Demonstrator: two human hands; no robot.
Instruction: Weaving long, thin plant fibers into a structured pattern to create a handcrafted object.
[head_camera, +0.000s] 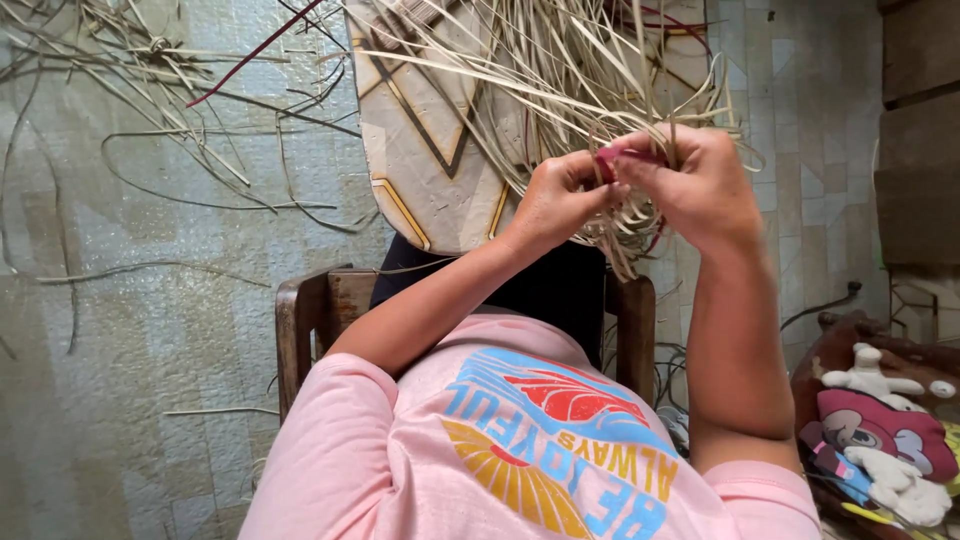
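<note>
Both of my hands are raised in front of me, working a bundle of pale rattan strips (540, 70). My left hand (556, 197) pinches the strips together with a red strip (628, 154) at the fingertips. My right hand (692, 180) closes over the same red strip and pale strips from the right, touching the left hand. The strips fan upward and loop down under my hands. Behind them lies a flat painted board (420, 150) with brown and yellow lines, resting over my lap.
I sit on a wooden stool (300, 320) on a tiled floor (130, 350). Loose strips (150, 90) litter the floor at the upper left. A soft toy and colourful cloth (880, 430) lie at the lower right. Dark wooden furniture (915, 130) stands at the right.
</note>
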